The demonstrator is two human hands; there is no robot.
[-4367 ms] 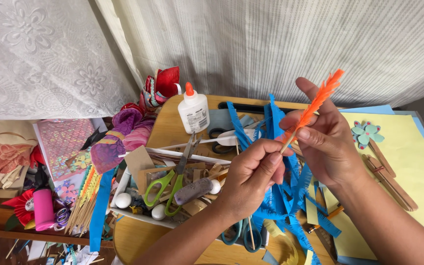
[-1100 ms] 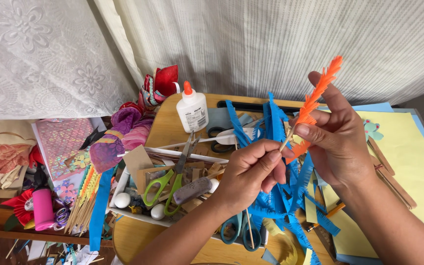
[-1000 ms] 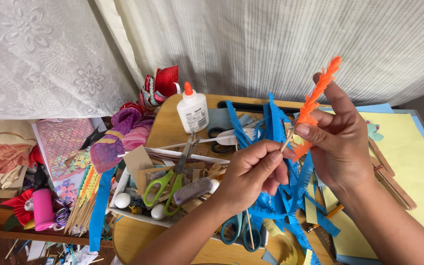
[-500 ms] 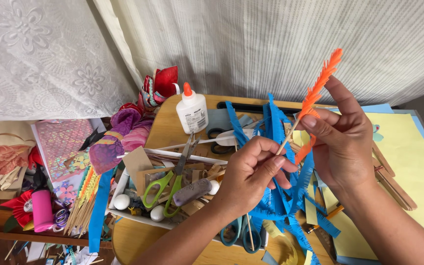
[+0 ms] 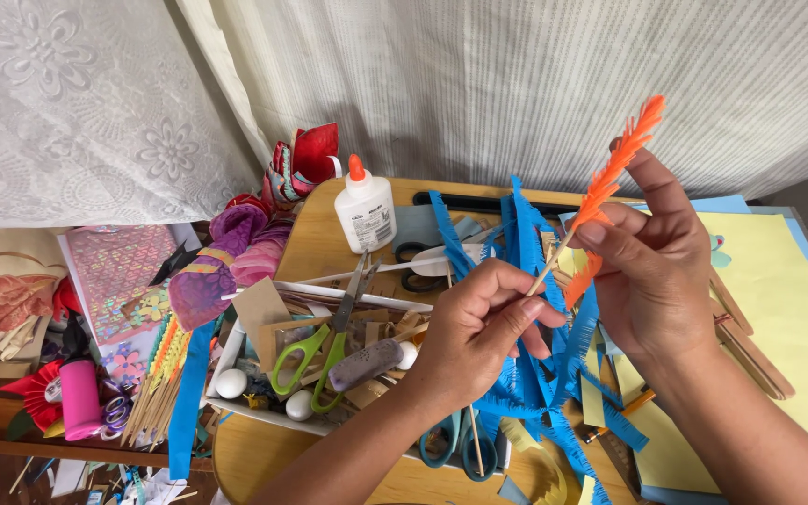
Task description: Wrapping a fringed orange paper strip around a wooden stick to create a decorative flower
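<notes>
Lower centre of the frame, my left hand [image 5: 479,327] pinches the bottom end of a thin wooden skewer [image 5: 542,276]. Right of it, my right hand [image 5: 661,266] is closed on the fringed orange paper strip [image 5: 610,182] wound up the stick – wrapping looks midway; next I'd judge another twist, tension kept – white glue bottle [image 5: 365,204] upper centre

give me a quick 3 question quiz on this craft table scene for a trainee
1. True or false: the right hand pinches the orange fringed strip.
2. What does the left hand hold? A) the thin wooden stick B) a paintbrush C) a pencil
3. Fill in: the glue bottle has an ___ cap.

Key: 1 true; 2 A; 3 orange
</notes>
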